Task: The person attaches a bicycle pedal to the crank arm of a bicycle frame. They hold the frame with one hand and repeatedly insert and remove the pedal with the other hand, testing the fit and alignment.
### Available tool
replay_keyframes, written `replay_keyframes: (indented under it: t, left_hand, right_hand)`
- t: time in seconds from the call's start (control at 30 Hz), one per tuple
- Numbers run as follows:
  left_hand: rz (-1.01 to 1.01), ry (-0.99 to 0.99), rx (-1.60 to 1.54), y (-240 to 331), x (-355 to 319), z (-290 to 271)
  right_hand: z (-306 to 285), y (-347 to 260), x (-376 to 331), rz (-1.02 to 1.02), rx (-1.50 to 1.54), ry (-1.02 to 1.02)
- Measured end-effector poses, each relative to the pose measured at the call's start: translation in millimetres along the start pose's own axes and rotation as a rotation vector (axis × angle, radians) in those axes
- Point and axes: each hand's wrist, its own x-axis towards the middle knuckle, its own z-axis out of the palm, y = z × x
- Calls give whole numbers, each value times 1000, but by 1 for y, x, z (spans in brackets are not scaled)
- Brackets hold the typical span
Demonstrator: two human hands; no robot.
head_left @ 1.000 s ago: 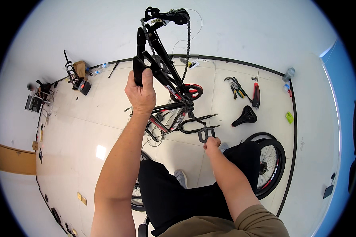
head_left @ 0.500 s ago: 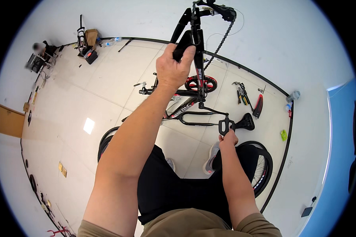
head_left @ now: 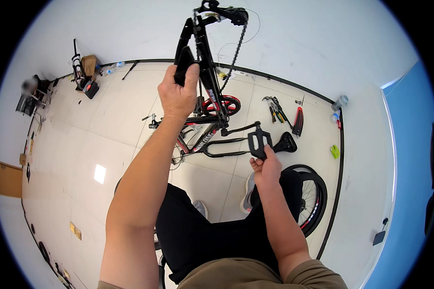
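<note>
- Since half a second earlier, one crank arm (head_left: 241, 129) had swung from slanting toward the person to tilting slightly away, carrying one black pedal (head_left: 260, 144) round with it; the whole view had shifted too.
- The pedal sat at the crank's outer end, right of the one black bicycle frame (head_left: 209, 79), which stood tilted before the person above the floor.
- Of the two hands, the right hand (head_left: 267, 168) grasped the pedal's near end, its other fingers partly curled.
- The left hand (head_left: 178, 96) was clenched round a flat black end of the frame, thumb on top.
- One chain (head_left: 237, 50) hung from one derailleur (head_left: 237, 17) at the top; one red-edged chainring (head_left: 232, 110) showed lower down.
- Just beside the pedal lay one black saddle (head_left: 287, 143).
- Beyond it lay one hammer (head_left: 269, 101), some pliers whose number could not be told, and one red-and-black mudguard (head_left: 298, 123).
- Nearer the person were two shoes (head_left: 249, 195) and, at the right, at least one wheel (head_left: 321, 202).
- Farther out, by the right wall, stood two bottles (head_left: 340, 102), with one green packet (head_left: 334, 151) near them.
</note>
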Motion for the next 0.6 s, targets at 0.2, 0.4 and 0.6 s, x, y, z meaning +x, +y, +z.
replay_keyframes:
  t: [0.2, 0.4, 0.6]
  left_hand:
    - [12, -20, 23, -2, 0, -2]
    - [21, -20, -33, -12, 2, -4]
    - [37, -34, -44, -1, -1, 2]
  right_hand:
    - [41, 25, -44, 141, -35, -222]
    - [69, 73, -60, 304, -161, -375]
    - [78, 103, -60, 339, -318, -378]
